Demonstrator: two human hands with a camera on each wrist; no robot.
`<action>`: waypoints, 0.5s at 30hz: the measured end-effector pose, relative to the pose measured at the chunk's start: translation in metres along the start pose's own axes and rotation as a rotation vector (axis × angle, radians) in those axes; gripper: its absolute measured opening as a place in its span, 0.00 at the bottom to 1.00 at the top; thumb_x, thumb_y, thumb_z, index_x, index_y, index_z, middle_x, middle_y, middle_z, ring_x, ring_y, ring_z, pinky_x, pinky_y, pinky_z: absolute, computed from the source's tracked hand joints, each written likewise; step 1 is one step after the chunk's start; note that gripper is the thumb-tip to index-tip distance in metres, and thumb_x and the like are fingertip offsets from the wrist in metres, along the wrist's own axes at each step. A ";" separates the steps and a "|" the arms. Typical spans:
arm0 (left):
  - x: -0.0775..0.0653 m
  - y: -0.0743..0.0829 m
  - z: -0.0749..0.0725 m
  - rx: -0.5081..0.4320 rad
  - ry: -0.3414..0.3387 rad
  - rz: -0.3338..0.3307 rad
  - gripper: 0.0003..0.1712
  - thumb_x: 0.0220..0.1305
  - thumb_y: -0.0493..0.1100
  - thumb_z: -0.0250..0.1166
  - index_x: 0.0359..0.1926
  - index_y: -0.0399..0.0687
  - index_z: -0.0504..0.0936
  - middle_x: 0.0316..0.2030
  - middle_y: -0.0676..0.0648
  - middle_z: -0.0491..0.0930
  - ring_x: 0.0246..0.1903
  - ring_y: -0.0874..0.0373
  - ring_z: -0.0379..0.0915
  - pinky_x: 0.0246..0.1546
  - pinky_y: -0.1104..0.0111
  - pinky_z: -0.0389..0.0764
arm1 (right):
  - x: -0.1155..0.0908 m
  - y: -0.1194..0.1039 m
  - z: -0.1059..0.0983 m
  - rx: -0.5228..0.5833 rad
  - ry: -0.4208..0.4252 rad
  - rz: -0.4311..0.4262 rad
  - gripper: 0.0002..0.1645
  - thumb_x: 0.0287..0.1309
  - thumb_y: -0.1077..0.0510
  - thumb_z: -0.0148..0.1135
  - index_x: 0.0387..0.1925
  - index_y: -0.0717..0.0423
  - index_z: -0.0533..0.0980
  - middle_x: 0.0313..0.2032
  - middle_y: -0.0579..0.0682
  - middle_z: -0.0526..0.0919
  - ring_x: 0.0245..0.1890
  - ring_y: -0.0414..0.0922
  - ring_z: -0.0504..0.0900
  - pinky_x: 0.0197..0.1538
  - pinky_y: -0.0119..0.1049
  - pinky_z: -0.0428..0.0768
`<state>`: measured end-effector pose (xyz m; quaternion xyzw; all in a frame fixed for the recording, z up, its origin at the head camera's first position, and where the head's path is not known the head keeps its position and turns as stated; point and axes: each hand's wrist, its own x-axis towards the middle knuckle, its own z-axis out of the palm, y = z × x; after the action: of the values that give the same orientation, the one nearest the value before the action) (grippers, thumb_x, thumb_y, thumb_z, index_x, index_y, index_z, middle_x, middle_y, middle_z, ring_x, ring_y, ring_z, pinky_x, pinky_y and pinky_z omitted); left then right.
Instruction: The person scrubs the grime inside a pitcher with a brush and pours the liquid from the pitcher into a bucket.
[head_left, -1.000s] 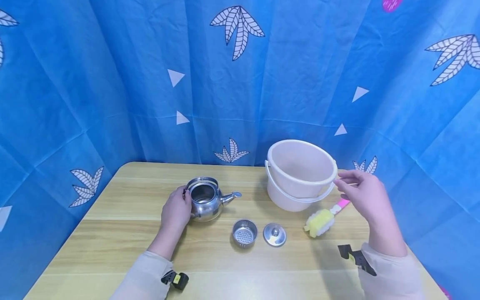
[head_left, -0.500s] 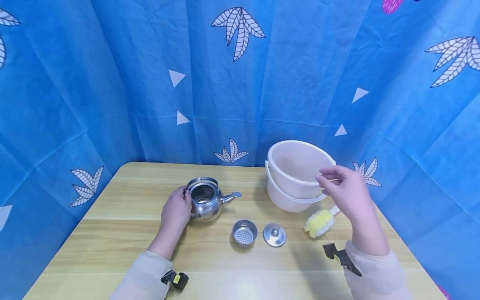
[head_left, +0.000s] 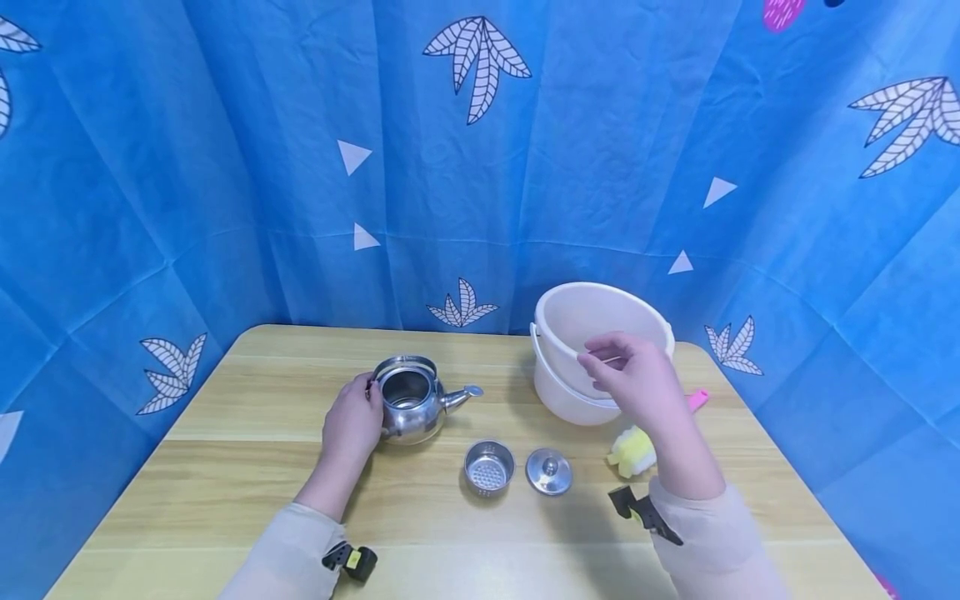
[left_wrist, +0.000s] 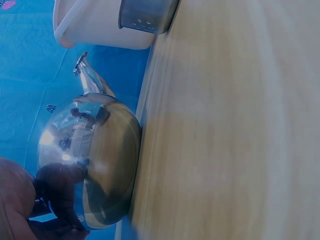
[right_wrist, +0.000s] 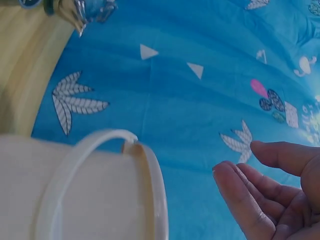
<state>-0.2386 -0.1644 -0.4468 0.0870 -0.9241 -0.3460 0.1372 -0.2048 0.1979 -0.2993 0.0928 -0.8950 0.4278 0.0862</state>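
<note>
head view: the kettle (head_left: pixel 414 422) is seen upright on the wooden table (head_left: pixel 217 508), toward the left, its top uncovered and its spout (head_left: pixel 456 397) turned to the right. its left side is held by the left hand (head_left: pixel 352 423), with the fingers closed in on it by the raised handle (head_left: pixel 406 359). the right hand (head_left: pixel 628 377) is held in the air in front of the white bucket (head_left: pixel 567 393), part of which is hidden by it; nothing is held, and the fingertips are parted from the thumb. a small metal strainer (head_left: pixel 489 468) is placed nearer the viewer than the kettle, and the round lid (head_left: pixel 549 472) is laid just to its right, knob up. the yellow-and-white sponge brush (head_left: pixel 632 452) is partly covered by the right forearm; its pink end is seen beyond. a blue curtain (head_left: pixel 450 200) printed with leaves and triangles is hung behind.

left wrist view: the scene is shown sideways. the polished kettle body is touched by the fingers at its lower left; part of the grip is cut off by the frame edge.

right wrist view: a gap is seen between thumb and fingers, which are slightly bent. the bucket rim and its pale bail (right_wrist: pixel 62 185) are shown apart from the hand.
</note>
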 end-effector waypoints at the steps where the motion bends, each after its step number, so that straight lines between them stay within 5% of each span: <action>1: 0.000 0.000 0.000 0.000 -0.002 -0.001 0.26 0.78 0.47 0.45 0.65 0.34 0.73 0.59 0.30 0.75 0.59 0.33 0.72 0.56 0.41 0.74 | 0.001 -0.001 0.003 0.005 -0.011 0.001 0.17 0.65 0.59 0.65 0.50 0.67 0.79 0.41 0.60 0.86 0.36 0.49 0.87 0.37 0.34 0.87; 15: 0.000 0.000 0.001 0.008 -0.005 -0.008 0.26 0.78 0.47 0.44 0.65 0.34 0.72 0.58 0.29 0.75 0.57 0.33 0.73 0.54 0.40 0.75 | 0.015 -0.009 0.040 0.054 -0.090 -0.016 0.13 0.65 0.58 0.66 0.46 0.64 0.82 0.41 0.56 0.87 0.36 0.48 0.87 0.37 0.36 0.87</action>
<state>-0.2391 -0.1636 -0.4471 0.0903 -0.9254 -0.3430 0.1332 -0.2203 0.1600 -0.3140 0.1213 -0.8853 0.4465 0.0467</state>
